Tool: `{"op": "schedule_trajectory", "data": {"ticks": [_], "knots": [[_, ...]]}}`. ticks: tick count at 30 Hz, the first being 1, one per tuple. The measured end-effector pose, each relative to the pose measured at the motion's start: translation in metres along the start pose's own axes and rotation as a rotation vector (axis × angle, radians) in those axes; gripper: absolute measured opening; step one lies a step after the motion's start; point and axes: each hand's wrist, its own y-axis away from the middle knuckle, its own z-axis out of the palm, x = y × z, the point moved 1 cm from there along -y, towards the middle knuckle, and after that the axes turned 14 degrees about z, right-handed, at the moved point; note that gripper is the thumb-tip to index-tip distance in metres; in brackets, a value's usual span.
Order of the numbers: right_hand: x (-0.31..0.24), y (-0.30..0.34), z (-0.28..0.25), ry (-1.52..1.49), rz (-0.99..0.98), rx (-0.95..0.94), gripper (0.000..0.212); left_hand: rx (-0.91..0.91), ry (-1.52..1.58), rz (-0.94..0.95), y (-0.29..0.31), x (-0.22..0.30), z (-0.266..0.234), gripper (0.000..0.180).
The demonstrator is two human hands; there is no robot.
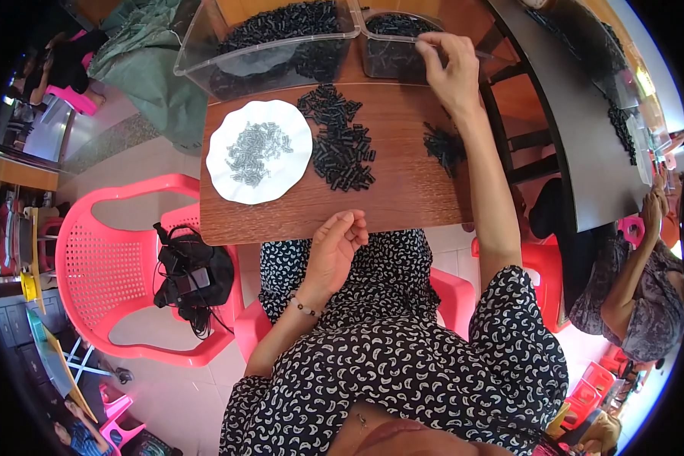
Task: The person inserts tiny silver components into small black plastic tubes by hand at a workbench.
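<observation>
Position of the right hand (454,72): at the right end of the smaller clear bin (391,70), fingertips above its rim. Black tube pieces (397,25) inside this bin lie left of the fingertips; the bin's long axis runs left to right. The right hand is the nearer of the two to it. Thumb and index finger are bent toward each other; whether a piece is pinched between them cannot be told.

The left hand (336,247) is at the near edge of the tabletop (403,167), fingers loosely curled, contents not determinable. The central pile of black tube pieces (342,144) lies directly beyond it, elongated from near edge to far side.

Adjacent items: a scalloped white plate (224,178) bearing small clear pieces (258,150) lies left of the central pile. A smaller black pile (443,148) lies beside the right forearm, which may hide part of it. A large clear bin (201,76) of black pieces adjoins the smaller bin on its left.

Obstruction: the smaller bin's front wall stands between its contents and the central pile.
</observation>
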Motion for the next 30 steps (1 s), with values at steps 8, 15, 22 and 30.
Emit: {"op": "schedule_trajectory", "data": {"ticks": [8,15,22,30], "knots": [[-0.032,0.098,-0.012,-0.076,0.068,-0.643,0.017,-0.026,-0.015,-0.022,-0.005,-0.004,0.0,0.021],[-0.029,0.127,-0.007,-0.042,0.11,-0.722,0.021,-0.024,-0.011,-0.025,-0.003,-0.004,0.001,0.021],[-0.028,0.129,-0.008,-0.053,0.12,-0.719,0.016,-0.017,-0.016,-0.02,-0.001,-0.005,0.0,0.021],[-0.058,0.132,-0.031,-0.141,0.153,-0.657,0.017,0.053,-0.07,0.033,-0.002,-0.001,0.013,0.026]]}}
